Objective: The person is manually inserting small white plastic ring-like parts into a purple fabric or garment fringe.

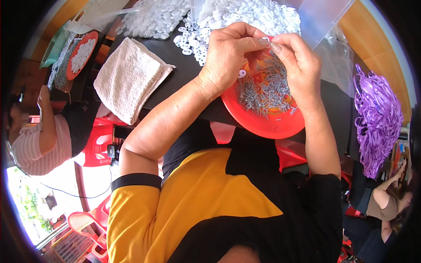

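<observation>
Above a red plastic bowl [268, 132], my two hands meet fingertip to fingertip. My left hand [228, 55] is closed in a pinch on a small white plastic piece [265, 39], mostly hidden by the fingertips. Thumb and forefinger of my right hand [302, 65] are pinched together right beside that piece; what they hold is too small to make out. Many small grey metal pins [263, 98] lie in the bowl. Another white piece with two holes [241, 74] shows near the bowl's left side, below my left hand.
White plastic pieces [250, 16] are heaped behind the bowl, some loose on the dark table [175, 90]. A folded beige towel [129, 79] lies left. Purple ribbon loops [378, 116] hang at right. People sit at both sides; a red dish [92, 39] stands far left.
</observation>
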`<state>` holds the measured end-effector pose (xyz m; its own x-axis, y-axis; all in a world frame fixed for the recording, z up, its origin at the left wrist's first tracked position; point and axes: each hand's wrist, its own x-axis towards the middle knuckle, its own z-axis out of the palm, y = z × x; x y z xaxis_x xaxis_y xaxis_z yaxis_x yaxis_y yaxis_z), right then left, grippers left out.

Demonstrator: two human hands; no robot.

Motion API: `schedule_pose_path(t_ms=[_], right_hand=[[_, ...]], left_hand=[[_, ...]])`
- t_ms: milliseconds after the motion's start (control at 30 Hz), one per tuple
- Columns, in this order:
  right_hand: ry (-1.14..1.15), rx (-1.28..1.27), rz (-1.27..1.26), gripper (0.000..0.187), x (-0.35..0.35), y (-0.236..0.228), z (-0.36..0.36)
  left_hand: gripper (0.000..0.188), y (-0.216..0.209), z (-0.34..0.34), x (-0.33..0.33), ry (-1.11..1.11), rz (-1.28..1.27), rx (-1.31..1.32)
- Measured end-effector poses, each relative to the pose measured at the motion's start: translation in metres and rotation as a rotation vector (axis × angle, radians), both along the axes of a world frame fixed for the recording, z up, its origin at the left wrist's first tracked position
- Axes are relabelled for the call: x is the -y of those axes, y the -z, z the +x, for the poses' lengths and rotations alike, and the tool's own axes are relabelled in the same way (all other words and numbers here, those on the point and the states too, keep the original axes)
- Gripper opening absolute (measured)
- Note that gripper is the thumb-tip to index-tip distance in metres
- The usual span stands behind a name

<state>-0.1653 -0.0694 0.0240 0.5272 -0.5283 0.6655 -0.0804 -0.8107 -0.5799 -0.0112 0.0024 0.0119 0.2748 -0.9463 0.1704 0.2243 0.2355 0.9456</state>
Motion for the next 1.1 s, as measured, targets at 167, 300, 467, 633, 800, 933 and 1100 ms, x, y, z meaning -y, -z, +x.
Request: schedule_pose_path(t_ms=[167, 300, 467, 633, 800, 933, 1100], right_hand=[[-0.014, 0.019, 0.224, 0.005, 0.0007, 0.0008, -0.0013], [-0.025, 0.05, 0.44, 0.009, 0.0009, 0.0006, -0.0029], [-0.011, 0.078, 0.491, 0.01, -0.0006, 0.0036, -0.001], [0.0, 0.101, 0.5, 0.01, -0.0021, 0.0038, 0.0002], [-0.001, 0.121, 0.482, 0.01, -0.0018, 0.005, 0.0003], [0.001, 0.112, 0.461, 0.009, -0.0019, 0.0054, 0.0007], [-0.012, 0.114, 0.429, 0.007, -0.001, 0.0087, 0.0013]], left_hand=[[0.012, 0.0013, 0.0004, 0.0006, 0.003, 0.005, 0.019], [0.011, 0.0037, 0.0004, 0.0022, -0.006, 0.001, 0.007], [0.012, 0.004, 0.0003, 0.0016, -0.014, 0.018, 0.04], [0.014, 0.0023, -0.0005, 0.0003, 0.005, 0.039, 0.03], [0.016, 0.0029, -0.0008, 0.0005, 0.009, 0.056, 0.024], [0.017, -0.0003, -0.0027, -0.0012, 0.021, 0.064, 0.024], [0.016, 0.0013, -0.0022, -0.0005, 0.046, 0.065, 0.018]])
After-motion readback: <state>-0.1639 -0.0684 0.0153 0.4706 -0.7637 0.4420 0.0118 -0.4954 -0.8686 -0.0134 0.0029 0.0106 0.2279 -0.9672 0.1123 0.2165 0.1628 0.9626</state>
